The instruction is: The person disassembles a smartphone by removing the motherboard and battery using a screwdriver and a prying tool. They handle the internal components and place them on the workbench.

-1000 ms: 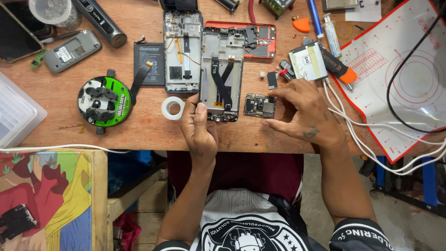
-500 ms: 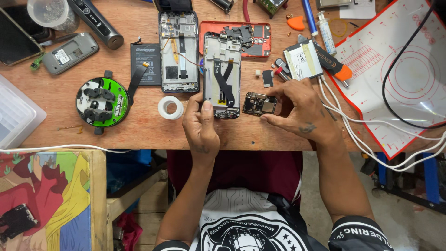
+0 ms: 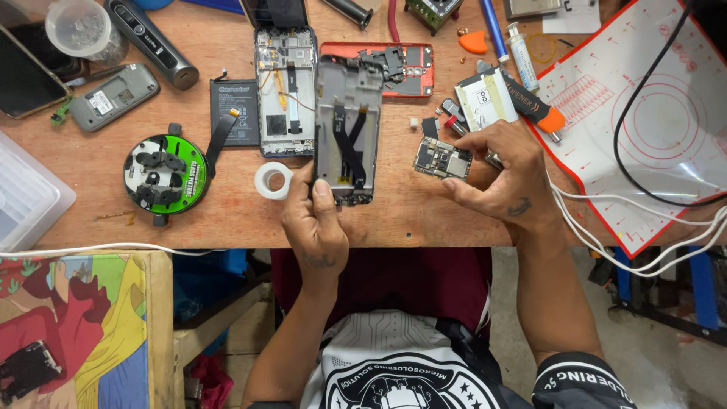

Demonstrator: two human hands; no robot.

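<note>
Your right hand [image 3: 503, 178] pinches a small dark rectangular circuit board with metal shields [image 3: 442, 158] between thumb and fingertips, holding it just above the brown wooden table [image 3: 227, 216]. The fingers are curled closed around the board's right end; the board's left end projects free toward the centre of the table.

Your left hand [image 3: 314, 223] grips the lower edge of an opened grey phone frame with black flex cables running down its middle [image 3: 347, 129]. The thumb lies on the frame's lower left corner, and the remaining fingers are tucked beneath or beside it. The frame lies lengthwise, pointing away from you, just left of the circuit board and apart from it.

Immediately left of the left hand, a small white roll of tape [image 3: 272, 180] lies flat on the table. A second opened phone body with exposed internals [image 3: 286, 91] lies beside the grey frame on its left, with a black rectangular battery [image 3: 233, 112] next to it. A red phone back cover [image 3: 409, 64] sits behind the frame's upper end. Further left stands a round green and black fixture [image 3: 165, 173]. To the right of the right hand, white cables [image 3: 606, 227] cross a white mat with red markings [image 3: 651, 144].
</note>
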